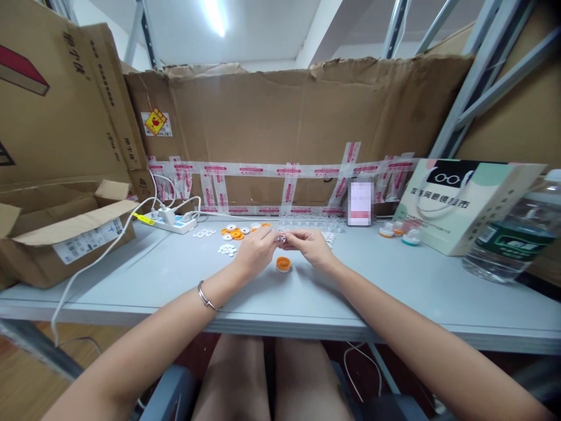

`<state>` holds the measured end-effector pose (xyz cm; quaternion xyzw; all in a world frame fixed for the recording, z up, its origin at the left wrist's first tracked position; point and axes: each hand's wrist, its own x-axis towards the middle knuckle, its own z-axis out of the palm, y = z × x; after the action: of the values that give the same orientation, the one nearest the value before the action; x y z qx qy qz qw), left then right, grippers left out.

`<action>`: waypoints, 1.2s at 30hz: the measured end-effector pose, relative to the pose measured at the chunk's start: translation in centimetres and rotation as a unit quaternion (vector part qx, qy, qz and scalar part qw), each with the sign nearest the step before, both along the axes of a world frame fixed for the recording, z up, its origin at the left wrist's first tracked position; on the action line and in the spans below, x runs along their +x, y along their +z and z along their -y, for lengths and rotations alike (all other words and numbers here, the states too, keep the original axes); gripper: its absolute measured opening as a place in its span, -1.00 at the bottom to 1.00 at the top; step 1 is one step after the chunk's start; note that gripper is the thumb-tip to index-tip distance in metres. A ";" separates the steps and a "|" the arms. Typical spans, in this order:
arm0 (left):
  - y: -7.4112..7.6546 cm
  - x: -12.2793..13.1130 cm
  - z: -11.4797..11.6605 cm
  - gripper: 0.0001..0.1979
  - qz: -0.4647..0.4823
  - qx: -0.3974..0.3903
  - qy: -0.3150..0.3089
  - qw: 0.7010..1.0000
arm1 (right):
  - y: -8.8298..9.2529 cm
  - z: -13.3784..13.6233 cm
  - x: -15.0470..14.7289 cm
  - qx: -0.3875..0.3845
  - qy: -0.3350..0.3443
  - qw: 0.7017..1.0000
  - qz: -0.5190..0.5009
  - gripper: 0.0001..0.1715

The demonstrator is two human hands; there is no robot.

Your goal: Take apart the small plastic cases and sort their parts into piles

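Both my hands meet above the middle of the table, their fingertips pinching a small white plastic part (283,238) between them. My left hand (259,250), with a metal bracelet on its wrist, is closed on the part's left side. From the other side my right hand (312,247) grips it between thumb and forefinger. Just below them an orange round cap (283,264) with a white base sits on the table. Behind my left hand lie orange and white rings (234,233) and small white pieces (227,250). More white pieces (328,237) show past my right hand.
Clear plastic cups (307,224) line the back, beside a phone (360,202) standing upright. To the right are capped pieces (411,237), a paper bag (460,204) and a water bottle (512,234). A power strip (175,222) and an open carton (74,234) stand left.
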<state>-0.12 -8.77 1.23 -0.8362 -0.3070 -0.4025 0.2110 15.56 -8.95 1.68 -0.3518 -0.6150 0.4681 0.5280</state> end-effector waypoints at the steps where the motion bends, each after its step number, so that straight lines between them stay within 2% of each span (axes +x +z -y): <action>1: 0.0 0.0 0.0 -0.84 -0.002 0.002 0.003 1.000 | 0.0 0.1 0.0 -0.005 0.000 1.000 -0.004 -0.71; 13: -0.1 -0.1 -0.1 -0.90 0.018 -0.049 -0.012 0.999 | 0.0 0.0 0.1 -0.061 0.018 0.997 -0.035 -0.72; 20: 0.1 0.0 0.0 -0.93 0.057 -0.084 -0.072 0.992 | 0.2 -0.1 0.3 -0.124 0.005 0.992 0.001 -0.84; 24: 0.5 0.1 0.1 -0.92 0.106 -0.065 -0.095 0.988 | 0.0 -0.8 0.8 -0.095 -0.039 0.994 0.044 -0.83; 28: 0.8 -0.1 0.0 -0.89 0.137 -0.073 -0.097 0.983 | -0.1 -2.6 2.1 -0.034 -0.128 0.990 0.055 -0.82; 31: 0.8 -0.2 -0.1 -0.90 0.138 -0.082 -0.093 0.983 | -0.5 -4.1 3.0 0.017 -0.193 0.977 0.091 -0.83; 36: 0.5 -0.3 -0.4 -0.90 0.121 -0.094 -0.087 0.984 | -1.8 -6.0 3.1 0.045 -0.232 0.958 0.164 -0.89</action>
<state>-0.41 -8.32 1.76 -0.8209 -0.2926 -0.4872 0.0567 18.63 -2.95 -0.12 -0.5325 -0.6150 0.2401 0.5297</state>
